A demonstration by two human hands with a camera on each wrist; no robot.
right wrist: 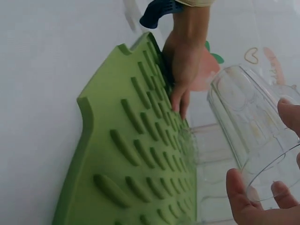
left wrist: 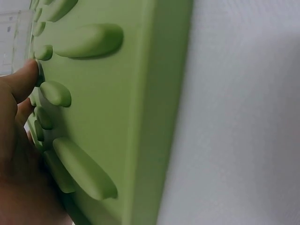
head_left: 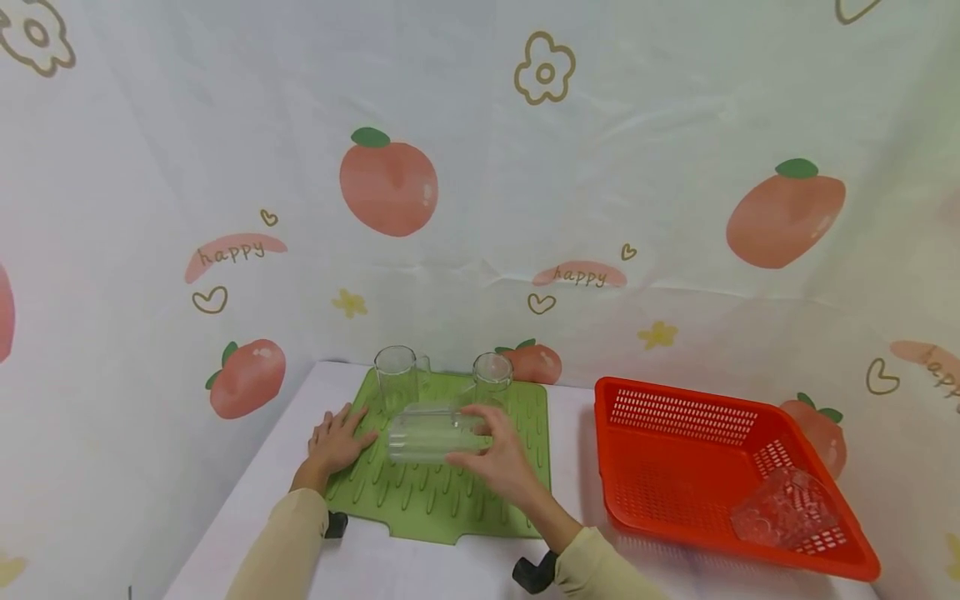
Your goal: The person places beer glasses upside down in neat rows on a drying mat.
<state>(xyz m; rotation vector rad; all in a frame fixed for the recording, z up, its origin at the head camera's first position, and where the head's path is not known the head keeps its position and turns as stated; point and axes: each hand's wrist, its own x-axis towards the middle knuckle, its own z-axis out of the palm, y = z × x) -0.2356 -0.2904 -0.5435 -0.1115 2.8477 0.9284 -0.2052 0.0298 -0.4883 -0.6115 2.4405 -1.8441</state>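
My right hand [head_left: 501, 457] grips a clear glass mug [head_left: 423, 437] near its open end, thumb and fingers on opposite sides. The mug lies sideways above the green ridged drying mat [head_left: 442, 527]; its rim shows by the fingertips in the right wrist view. On the mat's left edge rests my left hand [head_left: 336, 446], fingers spread and holding nothing. Along the back of the mat stand two more clear mugs, one at the left [head_left: 396, 379] with its handle to the right, the other at the right [head_left: 492, 379], partly behind my right hand and the held mug.
To the right of the mat sits a red plastic basket [head_left: 615, 475] with slotted sides. A clear patterned glass [head_left: 783, 508] leans in its right front corner. A printed cloth [head_left: 465, 308] hangs behind the white table [head_left: 573, 467].
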